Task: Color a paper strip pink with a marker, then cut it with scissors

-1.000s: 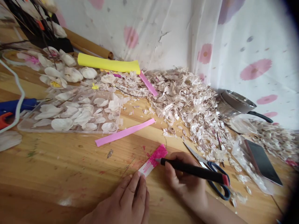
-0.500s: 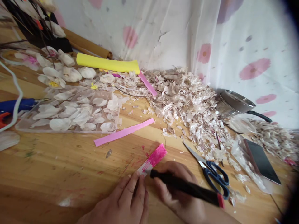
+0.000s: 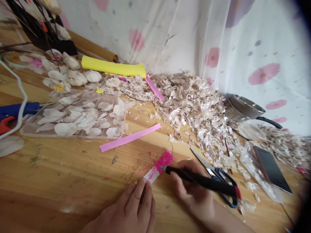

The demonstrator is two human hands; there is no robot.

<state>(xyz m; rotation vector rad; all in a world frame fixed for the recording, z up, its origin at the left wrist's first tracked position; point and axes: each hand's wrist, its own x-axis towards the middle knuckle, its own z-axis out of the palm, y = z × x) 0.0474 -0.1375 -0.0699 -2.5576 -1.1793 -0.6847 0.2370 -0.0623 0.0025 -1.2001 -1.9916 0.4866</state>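
My right hand point(image 3: 193, 189) is closed around a black marker point(image 3: 204, 181) with a red end cap. Its grey tip touches a short white strip point(image 3: 159, 166) whose far half is coloured deep pink, streaking out toward the near end. The fingertips of my left hand point(image 3: 131, 207) are pressed together on the near end of that strip, pinning it to the table. Beyond the strip lies a longer pale pink strip point(image 3: 130, 137). Blue-handled scissors point(image 3: 218, 176) lie slightly open, partly behind my right hand.
A clear compartment box point(image 3: 73, 136) holds white petals at left, beside a blue tool point(image 3: 19, 110) with a white cord. Dried white petals point(image 3: 189, 97) are heaped along the back. A yellow roll point(image 3: 113, 67), a metal pot point(image 3: 240, 110) and a phone point(image 3: 272, 170) lie around.
The marker tip has moved up and to the right along the strip, from its pale part toward the pink part. My left hand stays on the strip.
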